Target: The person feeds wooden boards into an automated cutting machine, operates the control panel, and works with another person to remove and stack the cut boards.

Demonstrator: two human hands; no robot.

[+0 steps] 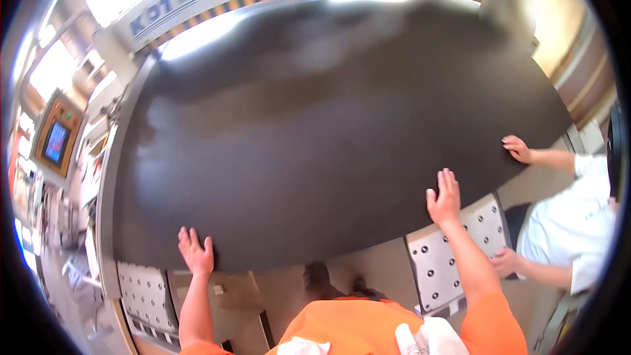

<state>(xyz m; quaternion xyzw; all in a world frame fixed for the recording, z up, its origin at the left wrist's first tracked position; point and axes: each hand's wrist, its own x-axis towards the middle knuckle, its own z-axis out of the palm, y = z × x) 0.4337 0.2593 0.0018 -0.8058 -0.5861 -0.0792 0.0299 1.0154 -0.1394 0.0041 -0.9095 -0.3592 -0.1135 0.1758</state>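
Observation:
A large dark sheet spans most of the view, its front edge curving toward me. Flat on its front left part, near the edge, rests my left hand, fingers apart and holding nothing. My right hand lies on the sheet near the front edge at the right, fingers stretched forward, thumb out. Orange sleeves and an orange top show below. Farther right, a co-worker's hand touches the sheet's right front edge. That person's other hand is lower, beside a perforated support table.
A machine beam with striped edging crosses the back. At the left stands a control panel. Support tables with rollers sit under the front edge. A co-worker in a white shirt stands at the right.

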